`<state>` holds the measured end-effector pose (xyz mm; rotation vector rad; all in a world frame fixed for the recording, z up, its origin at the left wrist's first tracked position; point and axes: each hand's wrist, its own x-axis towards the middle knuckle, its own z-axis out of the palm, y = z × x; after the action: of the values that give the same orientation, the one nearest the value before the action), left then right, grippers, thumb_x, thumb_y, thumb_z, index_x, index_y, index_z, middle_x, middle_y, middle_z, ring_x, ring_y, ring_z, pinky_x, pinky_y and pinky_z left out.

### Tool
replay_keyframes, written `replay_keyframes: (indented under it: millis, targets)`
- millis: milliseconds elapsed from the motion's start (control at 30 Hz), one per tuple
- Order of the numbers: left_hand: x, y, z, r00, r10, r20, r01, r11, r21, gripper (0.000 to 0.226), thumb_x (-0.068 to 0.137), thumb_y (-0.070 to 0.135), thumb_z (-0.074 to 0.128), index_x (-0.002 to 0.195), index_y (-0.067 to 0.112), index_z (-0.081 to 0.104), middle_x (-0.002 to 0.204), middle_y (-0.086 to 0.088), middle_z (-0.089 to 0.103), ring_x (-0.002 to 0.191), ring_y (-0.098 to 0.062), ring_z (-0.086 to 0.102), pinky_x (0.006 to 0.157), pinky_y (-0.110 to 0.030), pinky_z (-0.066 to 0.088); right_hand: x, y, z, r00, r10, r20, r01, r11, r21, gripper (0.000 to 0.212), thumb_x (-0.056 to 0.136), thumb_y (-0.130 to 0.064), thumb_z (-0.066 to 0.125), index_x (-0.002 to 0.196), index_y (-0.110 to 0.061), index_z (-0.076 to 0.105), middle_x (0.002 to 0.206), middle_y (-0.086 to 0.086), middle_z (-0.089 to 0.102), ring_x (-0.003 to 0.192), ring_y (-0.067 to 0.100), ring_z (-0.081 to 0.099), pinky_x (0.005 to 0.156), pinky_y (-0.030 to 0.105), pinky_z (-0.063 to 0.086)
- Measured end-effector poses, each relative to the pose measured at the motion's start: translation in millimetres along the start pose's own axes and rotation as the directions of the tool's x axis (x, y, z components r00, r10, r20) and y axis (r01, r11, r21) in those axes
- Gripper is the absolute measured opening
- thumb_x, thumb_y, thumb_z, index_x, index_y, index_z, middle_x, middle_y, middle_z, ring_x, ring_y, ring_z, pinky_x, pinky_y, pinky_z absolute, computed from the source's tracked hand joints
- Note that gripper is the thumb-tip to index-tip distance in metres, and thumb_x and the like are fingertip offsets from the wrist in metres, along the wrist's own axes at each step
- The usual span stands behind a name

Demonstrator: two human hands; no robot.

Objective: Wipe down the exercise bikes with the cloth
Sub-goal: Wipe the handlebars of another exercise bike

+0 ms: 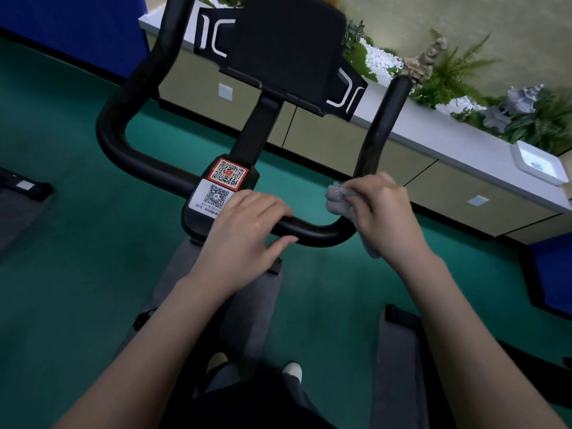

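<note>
The person stands at the rear of the bike point(252, 134), over its black bar point(312, 233). The left hand point(244, 230) sits on the cross-piece just right of the stickers point(227, 181), fingers curled over the top and thumb lying along the near side; I judge this a steadying grip, meant to keep the bar from swinging while the other hand rubs. The right hand point(383, 212) is closed round the grey cloth point(335, 196), which is bunched and pressed against the bar's right bend, where the cross-piece turns up into the right grip point(383, 125); holding the cloth wrapped at the curve lets it cover more than one side of the tube at a pass. The two hands are near each other, with a short bare stretch of bar between them.

The bar is a wide U; its cross-piece runs side to side in front of the person, sloping down to the right in this tilted view; both arms point up and away, toward the screen point(288, 41) and the tabletop point(464, 144) beyond. The cloth has no clear long axis; one wad pokes out left of the knuckles and a tail hangs below the palm.

Judging by the cloth's position, the wipe is at the right bend; the right grip above it and the left arm point(123, 119) look untouched by either hand.
</note>
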<state>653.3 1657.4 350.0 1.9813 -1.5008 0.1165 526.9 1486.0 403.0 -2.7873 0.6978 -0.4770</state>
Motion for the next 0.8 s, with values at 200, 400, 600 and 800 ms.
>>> replay_keyframes:
  millis: [200, 400, 600, 800]
  targets:
    - [-1, 0, 0, 1.000, 0.003, 0.004, -0.003, 1.000, 0.012, 0.029, 0.082, 0.038, 0.062, 0.099, 0.016, 0.064, 0.096, 0.006, 0.063, 0.093, -0.017, 0.058, 0.096, -0.027, 0.032, -46, -16, 31, 0.932, 0.105, -0.346, -0.056, 0.988, 0.147, 0.014, 0.088, 0.000, 0.058, 0.096, -0.001, 0.069, 0.093, 0.006, 0.068, 0.086, 0.021, 0.053, 0.083, 0.010, 0.036]
    - [1, 5, -1, 0.999, 0.025, 0.024, -0.027, 0.997, 0.072, 0.037, 0.085, 0.047, 0.058, 0.103, 0.015, 0.066, 0.100, 0.005, 0.063, 0.096, -0.018, 0.058, 0.095, -0.031, 0.033, -63, -19, 56, 0.742, 0.281, -0.609, -0.145, 0.954, 0.262, 0.014, 0.090, 0.004, 0.055, 0.095, 0.009, 0.067, 0.090, 0.014, 0.067, 0.086, 0.020, 0.052, 0.083, 0.020, 0.042]
    - [11, 20, 9, 0.999, 0.039, 0.038, -0.044, 0.990, 0.136, 0.046, 0.089, 0.051, 0.051, 0.106, 0.012, 0.067, 0.100, 0.000, 0.064, 0.095, -0.021, 0.060, 0.100, -0.036, 0.035, -36, 2, 53, 0.697, 0.326, -0.639, -0.170, 0.941, 0.294, 0.013, 0.088, 0.005, 0.056, 0.095, 0.008, 0.067, 0.090, 0.014, 0.067, 0.088, 0.019, 0.050, 0.084, 0.019, 0.040]
    - [23, 42, 31, 0.998, 0.014, 0.053, -0.020, 0.993, 0.113, 0.044, 0.087, 0.051, 0.053, 0.107, 0.014, 0.067, 0.099, 0.002, 0.065, 0.092, -0.022, 0.061, 0.096, -0.035, 0.038, -68, -4, 66, 0.639, 0.443, -0.629, -0.195, 0.884, 0.424, 0.014, 0.088, 0.002, 0.056, 0.096, 0.007, 0.067, 0.093, 0.008, 0.064, 0.089, 0.018, 0.054, 0.084, 0.018, 0.043]
